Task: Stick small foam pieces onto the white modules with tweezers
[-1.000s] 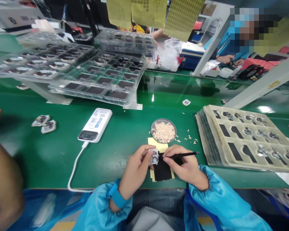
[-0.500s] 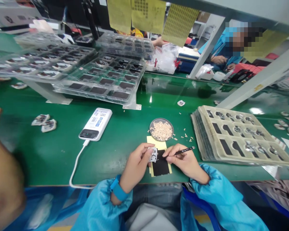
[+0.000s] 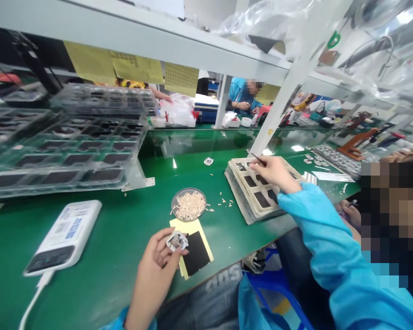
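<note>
In the head view my left hand (image 3: 158, 266), near the table's front edge, is closed on a small white plastic housing (image 3: 176, 241) with grey and dark parts inside. It holds the housing above the left edge of a black sheet (image 3: 197, 254) lying on yellow paper (image 3: 179, 224). My right hand (image 3: 275, 173) is stretched out over a stack of beige compartment trays (image 3: 245, 189), pinching dark tweezers (image 3: 259, 159). The tweezer tips point at the tray's back left compartments. Small metallic parts and dark pads lie in the compartments; my hand and sleeve hide several of them.
A round dish (image 3: 172, 206) of small beige pieces stands behind the paper, with loose pieces beside it. A white power bank (image 3: 65, 238) with a cable lies left. Clear plastic trays (image 3: 69, 183) stand back left. A post (image 3: 278, 105) rises behind the beige trays. Someone sits close at right.
My right hand has moved from beside the housing to over the beige trays, taking the tweezers along. My left hand still holds the housing, now turned. The view has swung right.
</note>
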A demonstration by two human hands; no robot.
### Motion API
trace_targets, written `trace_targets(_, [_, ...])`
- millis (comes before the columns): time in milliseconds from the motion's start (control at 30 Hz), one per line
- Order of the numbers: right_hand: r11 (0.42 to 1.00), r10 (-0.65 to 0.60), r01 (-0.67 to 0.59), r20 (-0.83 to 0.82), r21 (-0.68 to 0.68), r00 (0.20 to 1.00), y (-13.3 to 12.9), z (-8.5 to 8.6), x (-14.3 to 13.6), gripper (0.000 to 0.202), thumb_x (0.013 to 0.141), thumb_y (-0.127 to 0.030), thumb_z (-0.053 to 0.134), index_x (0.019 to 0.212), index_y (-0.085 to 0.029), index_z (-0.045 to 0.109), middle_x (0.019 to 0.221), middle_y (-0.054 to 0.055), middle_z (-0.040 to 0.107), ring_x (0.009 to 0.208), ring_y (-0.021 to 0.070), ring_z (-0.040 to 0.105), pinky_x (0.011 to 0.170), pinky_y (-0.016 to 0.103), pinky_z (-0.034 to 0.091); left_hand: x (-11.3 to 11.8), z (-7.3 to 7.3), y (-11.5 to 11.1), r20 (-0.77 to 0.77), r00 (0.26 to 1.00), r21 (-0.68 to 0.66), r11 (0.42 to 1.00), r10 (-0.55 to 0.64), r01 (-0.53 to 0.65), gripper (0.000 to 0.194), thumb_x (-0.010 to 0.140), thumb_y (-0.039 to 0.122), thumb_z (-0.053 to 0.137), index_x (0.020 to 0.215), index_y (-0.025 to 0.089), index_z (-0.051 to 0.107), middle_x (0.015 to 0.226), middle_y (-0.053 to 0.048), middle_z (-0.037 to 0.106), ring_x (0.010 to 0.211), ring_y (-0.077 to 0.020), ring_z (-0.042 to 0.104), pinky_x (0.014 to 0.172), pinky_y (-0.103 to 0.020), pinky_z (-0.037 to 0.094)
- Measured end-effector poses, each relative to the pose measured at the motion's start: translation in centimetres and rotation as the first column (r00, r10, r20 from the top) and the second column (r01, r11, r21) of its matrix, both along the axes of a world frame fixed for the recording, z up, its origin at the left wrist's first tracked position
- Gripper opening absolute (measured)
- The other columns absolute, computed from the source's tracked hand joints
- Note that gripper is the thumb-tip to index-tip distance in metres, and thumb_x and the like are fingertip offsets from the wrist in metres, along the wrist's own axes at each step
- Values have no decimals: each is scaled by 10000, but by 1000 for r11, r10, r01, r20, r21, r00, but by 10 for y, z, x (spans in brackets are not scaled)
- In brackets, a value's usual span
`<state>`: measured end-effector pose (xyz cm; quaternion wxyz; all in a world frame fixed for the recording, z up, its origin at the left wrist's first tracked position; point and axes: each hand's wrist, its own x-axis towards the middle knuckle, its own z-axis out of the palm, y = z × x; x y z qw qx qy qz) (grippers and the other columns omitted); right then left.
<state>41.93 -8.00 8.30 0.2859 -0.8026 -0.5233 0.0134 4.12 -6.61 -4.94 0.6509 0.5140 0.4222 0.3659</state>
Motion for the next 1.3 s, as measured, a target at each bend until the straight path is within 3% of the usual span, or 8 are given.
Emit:
trace_targets(133, [978, 38, -22, 75, -206, 996, 49, -17, 16, 360, 775, -457, 693, 935, -139, 747, 736, 54, 692, 659, 169, 591, 592, 252, 381, 1, 3, -1, -23, 1000, -10, 1000, -11, 11, 751, 752, 514, 749, 1338, 160, 437, 989, -80, 663, 776, -205, 705, 557, -232, 549])
trace_targets(333, [955, 43, -22, 63, -297, 997, 67, -22, 16, 235, 683, -326, 764, 816, -139, 715, 695, 47, 680, 624, 175, 601, 575, 259, 390, 1, 11, -4, -120, 991, -7, 999, -53, 53, 509, 765, 517, 719, 1028, 106, 577, 780, -76, 685, 514, -127, 617, 385, -170, 392])
trace_targets(500, [984, 25, -14, 63, -180, 998, 49, -13, 4, 216, 758, -273, 719, 931, -147, 695, 861, 66, 718, 752, 200, 641, 662, 282, 436, 1, 12, -3, -43, 997, -9, 998, -66, 66, 430, 800, 498, 696, 950, 109, 593, 699, -65, 680, 444, -94, 561, 361, -152, 297])
trace_targets(667, [984, 151, -133, -162, 118, 975, -9, 2, -81, 240, 768, -412, 749, 843, -189, 697, 781, 43, 704, 703, 192, 638, 625, 279, 456, -4, 10, -3, -7, 998, -41, 998, -55, 55, 498, 920, 541, 529, 1047, 71, 635, 607, -59, 641, 451, -109, 550, 381, -173, 274])
trace_targets(867, [862, 399, -506, -658, 31, 639, -46, -56, -185, 203, 794, -344, 736, 809, -166, 638, 751, 25, 692, 660, 140, 619, 595, 235, 460, -9, 10, -4, 37, 997, -7, 997, -71, 72, 437, 927, 424, 537, 1154, 61, 621, 686, -68, 657, 569, -134, 595, 456, -188, 358])
trace_targets(1000, [872, 336, -482, -821, 86, 462, -40, -95, -203, 227, 813, -376, 733, 864, -156, 711, 832, 45, 733, 748, 150, 654, 702, 247, 492, -9, 12, -6, 72, 994, 5, 997, -81, 80, 409, 881, 325, 565, 1196, 68, 611, 821, -84, 673, 672, -144, 617, 506, -193, 401])
trace_targets(1133, [907, 300, -397, -878, 141, 373, -39, -109, -209, 255, 816, -407, 742, 803, -153, 729, 770, 60, 738, 752, 163, 668, 741, 262, 497, -11, 11, -9, 86, 992, 22, 995, -97, 96, 433, 856, 239, 573, 1262, 90, 591, 1018, -114, 687, 779, -150, 626, 595, -206, 447])
trace_targets(1300, [970, 161, -210, -972, 123, 173, -40, -114, -221, 321, 752, -437, 795, 798, -147, 666, 736, 71, 734, 466, 74, 485, 448, 200, 325, -11, 12, -13, 69, 990, 56, 992, -120, 116, 490, 876, 232, 602, 1348, 119, 534, 1060, -114, 684, 884, -174, 636, 773, -250, 487])
